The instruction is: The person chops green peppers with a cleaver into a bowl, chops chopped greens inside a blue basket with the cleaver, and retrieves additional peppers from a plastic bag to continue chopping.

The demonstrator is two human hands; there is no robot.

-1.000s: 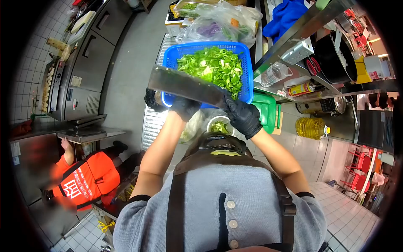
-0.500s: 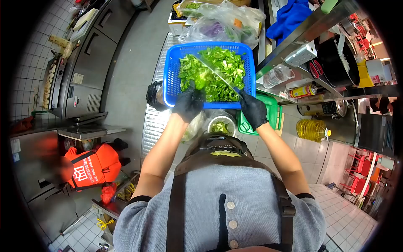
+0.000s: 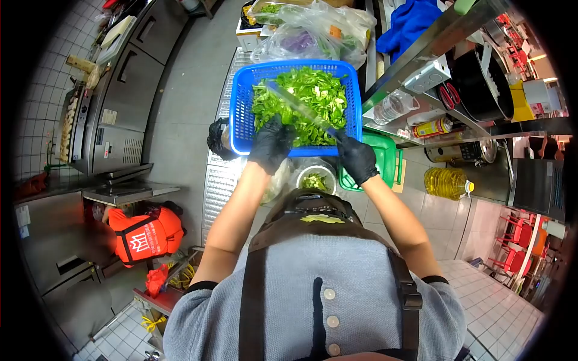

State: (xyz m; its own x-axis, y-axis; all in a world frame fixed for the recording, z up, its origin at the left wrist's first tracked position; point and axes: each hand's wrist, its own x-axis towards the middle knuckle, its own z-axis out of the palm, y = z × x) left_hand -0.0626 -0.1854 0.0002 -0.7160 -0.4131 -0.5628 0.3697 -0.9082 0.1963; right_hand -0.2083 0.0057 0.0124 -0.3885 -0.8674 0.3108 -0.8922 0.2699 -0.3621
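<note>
Both my hands wear black gloves. My right hand (image 3: 357,159) is wrapped round the handle of a long knife (image 3: 301,108). Its blade, blurred, points up and left across chopped leafy greens (image 3: 325,90). These fill a blue plastic basket (image 3: 236,108) with perforated walls. Over the basket's near left part, my left hand (image 3: 271,146) is closed on some of the greens, its fingertips partly hidden among the leaves. Below the basket stands a white tub (image 3: 315,180) with cut green pieces inside. A green plastic basket (image 3: 376,157) sits beside my right hand.
Clear plastic bags of vegetables (image 3: 313,36) lie beyond the basket. On the right, a metal shelf holds a black pot (image 3: 481,84) and red-handled scissors (image 3: 449,96). An oil jug (image 3: 445,183) is farther right. A person in an orange vest (image 3: 147,236) is at the left.
The knife blade has shifted left, and my right hand has moved slightly left with it. The blue basket appears a little farther left. The person in orange has shifted slightly right.
</note>
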